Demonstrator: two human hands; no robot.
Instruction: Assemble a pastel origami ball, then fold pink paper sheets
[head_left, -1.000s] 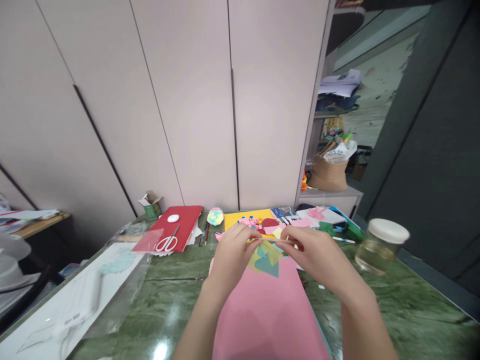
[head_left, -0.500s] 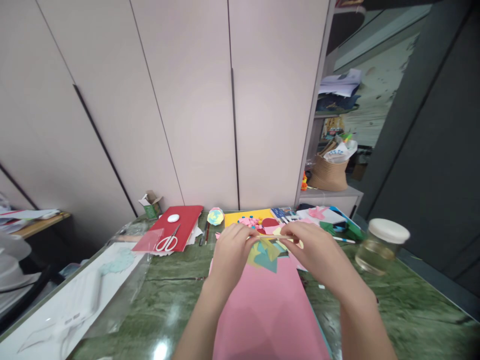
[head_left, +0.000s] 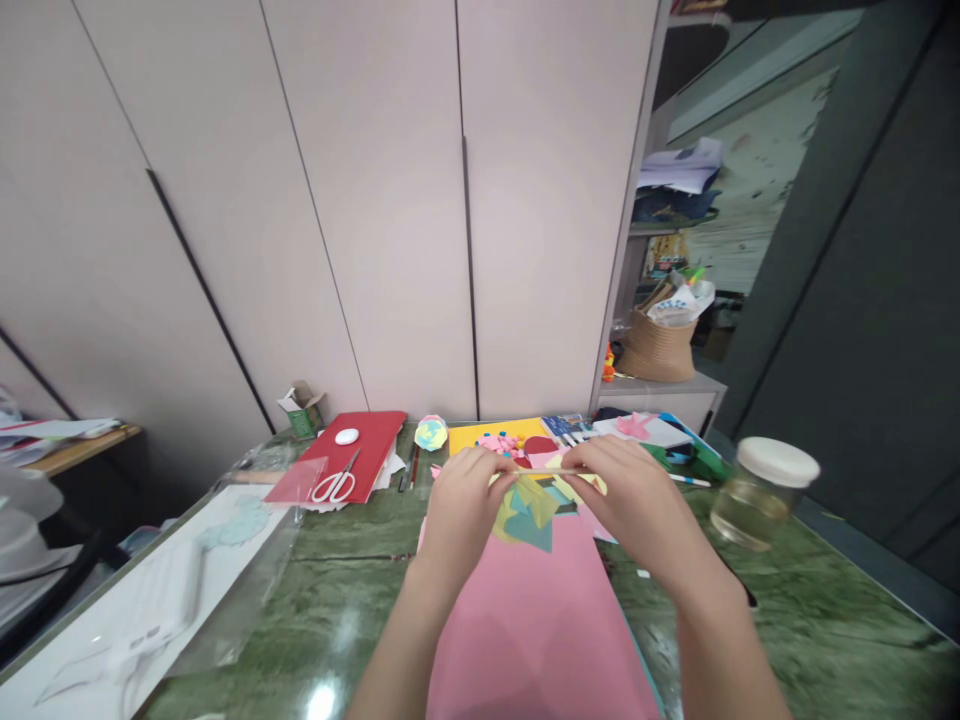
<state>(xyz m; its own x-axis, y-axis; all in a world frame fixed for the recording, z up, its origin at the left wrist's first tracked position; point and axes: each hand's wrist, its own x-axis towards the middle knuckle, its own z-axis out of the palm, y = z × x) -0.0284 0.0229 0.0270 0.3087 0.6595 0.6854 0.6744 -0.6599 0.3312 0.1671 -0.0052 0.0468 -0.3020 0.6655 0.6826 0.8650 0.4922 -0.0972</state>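
Observation:
Between my hands a thin pale stick runs level above the pink paper sheet. My left hand pinches its left end with thumb and fingers. The right end is pinched by my right hand. Just below the stick are a yellow paper piece and a teal paper piece, overlapping each other; whether they are fixed to the stick I cannot tell. Behind my fingers lie a red paper shape and small pink pieces on a yellow sheet.
White-handled scissors and a white disc rest on a red folder at left. A lidded jar of pale liquid stands at right. Clear plastic covers the left edge of the green marbled table.
The yellow and teal paper pieces under the stick have shifted and turned slightly. Both hands keep their pinch on the stick in nearly the same place.

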